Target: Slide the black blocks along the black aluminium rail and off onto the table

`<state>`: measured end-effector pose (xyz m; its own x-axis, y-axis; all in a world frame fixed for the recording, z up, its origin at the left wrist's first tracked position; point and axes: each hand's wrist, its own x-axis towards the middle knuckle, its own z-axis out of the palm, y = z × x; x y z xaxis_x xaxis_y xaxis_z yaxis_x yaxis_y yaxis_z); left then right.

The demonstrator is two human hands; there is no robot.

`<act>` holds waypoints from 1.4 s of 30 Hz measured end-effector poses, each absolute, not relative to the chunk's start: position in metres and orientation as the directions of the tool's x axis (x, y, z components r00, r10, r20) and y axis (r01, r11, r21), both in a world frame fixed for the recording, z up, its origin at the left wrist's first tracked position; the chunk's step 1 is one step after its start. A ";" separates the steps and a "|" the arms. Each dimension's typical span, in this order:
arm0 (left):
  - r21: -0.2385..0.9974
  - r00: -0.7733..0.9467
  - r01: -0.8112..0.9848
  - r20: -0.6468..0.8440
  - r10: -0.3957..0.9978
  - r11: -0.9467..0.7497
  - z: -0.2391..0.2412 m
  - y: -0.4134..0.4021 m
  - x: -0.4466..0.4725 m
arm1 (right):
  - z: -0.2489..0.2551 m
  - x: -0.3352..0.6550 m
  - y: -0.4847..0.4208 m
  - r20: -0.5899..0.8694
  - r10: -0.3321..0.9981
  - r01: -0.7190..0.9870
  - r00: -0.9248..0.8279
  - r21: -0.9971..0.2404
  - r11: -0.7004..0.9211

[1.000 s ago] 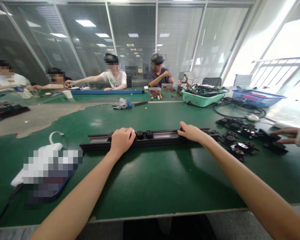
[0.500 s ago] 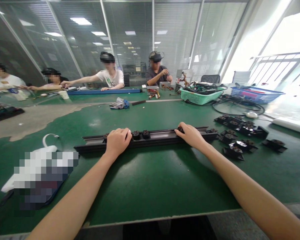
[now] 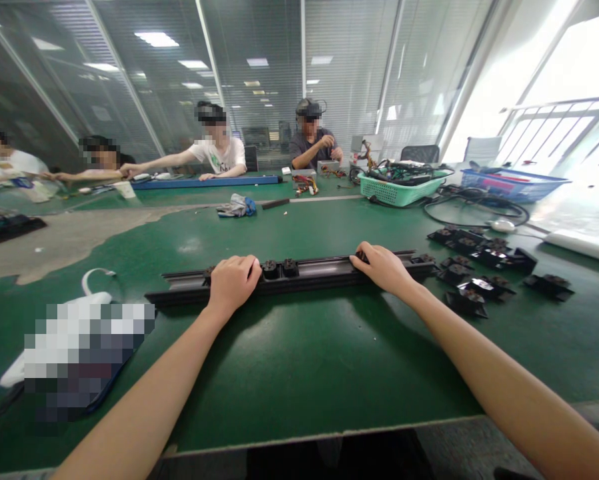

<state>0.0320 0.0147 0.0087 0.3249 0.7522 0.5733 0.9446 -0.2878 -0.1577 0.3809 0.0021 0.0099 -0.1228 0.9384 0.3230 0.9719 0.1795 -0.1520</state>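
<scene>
A long black channel rail (image 3: pixel 324 270) lies across the green table in front of me. Two round-topped black modules, perhaps sockets (image 3: pixel 289 267), sit inside its trough near the middle. My left hand (image 3: pixel 233 283) is closed over the rail left of them, its fingertips hidden behind the hand; part of another dark module shows beside it. Toward the rail's right end, my right hand (image 3: pixel 383 267) has its thumb and fingers bent around a dark module (image 3: pixel 362 256) in the trough, mostly covered by the fingers.
Several loose black modules (image 3: pixel 456 270) lie at the right. Behind them are cables, a green basket (image 3: pixel 399 192) and a blue basket (image 3: pixel 516 190). A glove (image 3: pixel 236 207) lies farther back; a blurred white-and-dark item (image 3: pixel 84 353) is at left. Several people (image 3: pixel 222 153) sit across the table.
The view has shifted very slightly. Both hands stay at the same places on the rail, and the modules have not visibly moved.
</scene>
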 end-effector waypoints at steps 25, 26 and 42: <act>-0.133 0.314 0.947 0.562 0.765 -0.291 0.010 0.014 0.032 | 0.015 0.385 0.001 0.311 0.946 0.970 -0.089 -0.189 0.154; -0.135 0.316 0.947 0.562 0.765 -0.292 0.009 0.014 0.032 | 0.014 0.385 0.002 0.312 0.946 0.969 -0.089 -0.194 0.155; -0.160 0.325 0.945 0.571 0.754 -0.286 0.009 0.014 0.032 | 0.011 0.387 0.002 0.332 0.941 0.963 -0.058 -0.228 0.140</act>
